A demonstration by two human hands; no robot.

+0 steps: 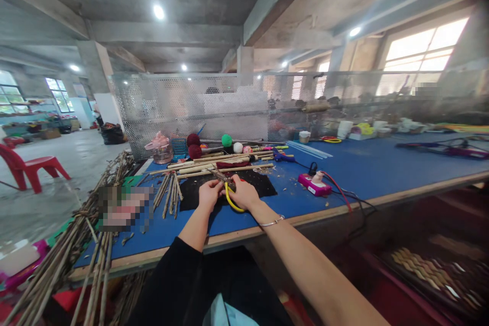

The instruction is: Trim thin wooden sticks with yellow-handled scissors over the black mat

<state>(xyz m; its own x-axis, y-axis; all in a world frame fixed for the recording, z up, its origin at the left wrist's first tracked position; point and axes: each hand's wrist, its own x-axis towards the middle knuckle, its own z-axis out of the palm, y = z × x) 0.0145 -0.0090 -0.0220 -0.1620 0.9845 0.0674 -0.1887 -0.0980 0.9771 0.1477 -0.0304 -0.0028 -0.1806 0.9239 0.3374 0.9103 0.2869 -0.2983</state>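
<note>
Over a black cloth (263,183) on the blue table, my right hand (244,193) is closed around scissors with a yellow loop handle (231,198). Their dark blades (219,174) point away and to the left. Just left of them, my left hand (209,194) is pinched close to the blades; what its fingers hold is too small to tell. Several cut twigs (167,196) lie to the left of the cloth. Beyond my hands rest long pale sticks (202,166) and balls of yarn, among them a green one (226,140) and dark red ones (194,151).
A pink power strip (314,185) with cables sits at the right, near a blue glue gun (282,157). Bundled branches (82,224) overhang the table's left edge. A perforated metal screen (164,107) stands behind, and a red chair (34,165) is at far left.
</note>
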